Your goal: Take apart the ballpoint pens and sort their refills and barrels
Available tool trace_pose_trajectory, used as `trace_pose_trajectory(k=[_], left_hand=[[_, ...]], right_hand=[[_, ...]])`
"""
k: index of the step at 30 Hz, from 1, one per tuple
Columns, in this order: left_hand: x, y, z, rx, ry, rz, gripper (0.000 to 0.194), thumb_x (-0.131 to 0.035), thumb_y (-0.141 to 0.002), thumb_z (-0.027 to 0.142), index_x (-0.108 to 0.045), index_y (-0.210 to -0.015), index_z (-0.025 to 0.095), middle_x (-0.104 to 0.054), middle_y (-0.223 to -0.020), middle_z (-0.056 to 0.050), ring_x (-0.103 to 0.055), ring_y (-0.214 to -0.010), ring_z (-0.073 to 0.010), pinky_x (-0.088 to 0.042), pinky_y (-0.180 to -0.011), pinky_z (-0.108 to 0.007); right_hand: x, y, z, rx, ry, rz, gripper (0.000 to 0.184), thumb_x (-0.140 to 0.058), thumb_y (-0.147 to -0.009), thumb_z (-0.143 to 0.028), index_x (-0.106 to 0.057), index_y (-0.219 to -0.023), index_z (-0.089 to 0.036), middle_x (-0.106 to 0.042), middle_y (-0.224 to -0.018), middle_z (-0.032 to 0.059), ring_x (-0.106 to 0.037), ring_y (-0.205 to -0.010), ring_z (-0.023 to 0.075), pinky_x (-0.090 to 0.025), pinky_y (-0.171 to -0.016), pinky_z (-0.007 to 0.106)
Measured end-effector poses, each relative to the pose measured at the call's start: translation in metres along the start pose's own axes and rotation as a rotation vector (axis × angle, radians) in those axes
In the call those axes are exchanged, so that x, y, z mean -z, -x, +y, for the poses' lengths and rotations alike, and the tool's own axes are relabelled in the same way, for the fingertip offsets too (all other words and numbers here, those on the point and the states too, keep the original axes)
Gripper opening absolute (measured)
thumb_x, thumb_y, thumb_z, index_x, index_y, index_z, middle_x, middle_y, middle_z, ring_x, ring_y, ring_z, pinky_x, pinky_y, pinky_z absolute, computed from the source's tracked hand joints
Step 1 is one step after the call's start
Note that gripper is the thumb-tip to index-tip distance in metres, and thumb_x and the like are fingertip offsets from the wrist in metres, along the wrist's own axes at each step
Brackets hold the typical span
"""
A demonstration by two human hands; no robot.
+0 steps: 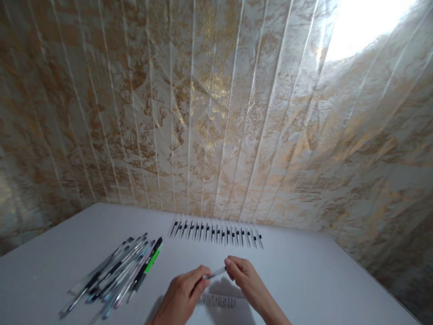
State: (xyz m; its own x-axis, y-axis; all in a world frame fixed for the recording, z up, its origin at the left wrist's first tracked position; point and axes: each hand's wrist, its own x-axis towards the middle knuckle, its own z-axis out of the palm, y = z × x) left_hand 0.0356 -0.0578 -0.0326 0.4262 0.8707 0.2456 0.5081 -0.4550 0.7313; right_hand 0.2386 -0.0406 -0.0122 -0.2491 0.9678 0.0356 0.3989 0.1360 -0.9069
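Note:
My left hand (185,291) pinches one end of a slim, pale, translucent pen (217,273) with a dark part near those fingers. At its other end, my right hand (244,276) has thumb and fingers closed on the tip, where a small dark bit shows. The pen is held slightly tilted above the white table (297,280). Below both hands lies a short row of small dark marks or pieces (219,301), too blurred to identify.
A loose pile of pens (115,271) lies at the left, including one with a bright green part (152,261). Along the back stands out a neat row of several clear pens with black parts (216,233). A gold-patterned, shiny curtain (209,113) hangs behind the table.

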Motion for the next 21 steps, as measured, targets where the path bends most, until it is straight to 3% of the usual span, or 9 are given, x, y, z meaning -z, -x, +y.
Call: trace_pose_trajectory(k=[6,12,16,17,21], left_hand=[[0.002,0.001,0.004,0.111,-0.032,-0.013,0.013,-0.038,-0.095,0.032,-0.046,-0.088,0.025,-0.054,-0.064,0.008,-0.054,-0.058,-0.012,-0.035,-0.06,-0.02],[0.003,-0.001,-0.003,0.115,0.022,-0.123,0.04,-0.021,-0.1,0.042,-0.042,-0.071,0.023,-0.046,-0.06,0.006,-0.048,-0.057,-0.0121,-0.033,-0.057,-0.021],[0.0,-0.001,-0.007,0.106,-0.017,-0.07,0.009,-0.048,-0.09,0.031,-0.047,-0.088,0.023,-0.057,-0.081,0.004,-0.053,-0.066,-0.0124,-0.036,-0.062,-0.021],[-0.001,-0.001,-0.007,0.104,-0.035,-0.042,0.009,-0.052,-0.086,0.026,-0.046,-0.091,0.023,-0.058,-0.085,0.003,-0.054,-0.067,-0.0124,-0.037,-0.063,-0.021],[-0.003,-0.002,-0.008,0.057,-0.07,0.051,0.006,-0.047,-0.086,0.02,-0.046,-0.082,0.023,-0.06,-0.079,0.003,-0.058,-0.069,-0.0134,-0.04,-0.066,-0.021]], right_hand=[[0.0,0.003,-0.004,0.091,0.156,-0.003,0.049,-0.035,-0.091,-0.061,-0.033,-0.061,-0.022,-0.038,-0.063,-0.0034,-0.04,-0.063,0.0145,-0.029,-0.062,0.027],[0.004,0.006,-0.01,0.175,0.274,-0.031,0.043,-0.035,-0.094,-0.053,-0.034,-0.064,-0.022,-0.042,-0.067,-0.0016,-0.043,-0.07,0.0168,-0.03,-0.067,0.028],[0.001,0.003,-0.001,0.045,0.251,0.003,0.047,-0.037,-0.091,-0.054,-0.029,-0.058,-0.022,-0.03,-0.058,-0.0049,-0.032,-0.057,0.0126,-0.023,-0.057,0.028],[-0.001,0.001,0.002,-0.002,0.221,0.015,0.048,-0.037,-0.09,-0.056,-0.027,-0.056,-0.022,-0.025,-0.056,-0.0057,-0.027,-0.054,0.0116,-0.02,-0.054,0.028],[-0.002,-0.002,0.006,-0.04,0.088,0.025,0.051,-0.036,-0.088,-0.06,-0.03,-0.054,-0.022,-0.026,-0.053,-0.006,-0.026,-0.052,0.0111,-0.02,-0.053,0.028]])
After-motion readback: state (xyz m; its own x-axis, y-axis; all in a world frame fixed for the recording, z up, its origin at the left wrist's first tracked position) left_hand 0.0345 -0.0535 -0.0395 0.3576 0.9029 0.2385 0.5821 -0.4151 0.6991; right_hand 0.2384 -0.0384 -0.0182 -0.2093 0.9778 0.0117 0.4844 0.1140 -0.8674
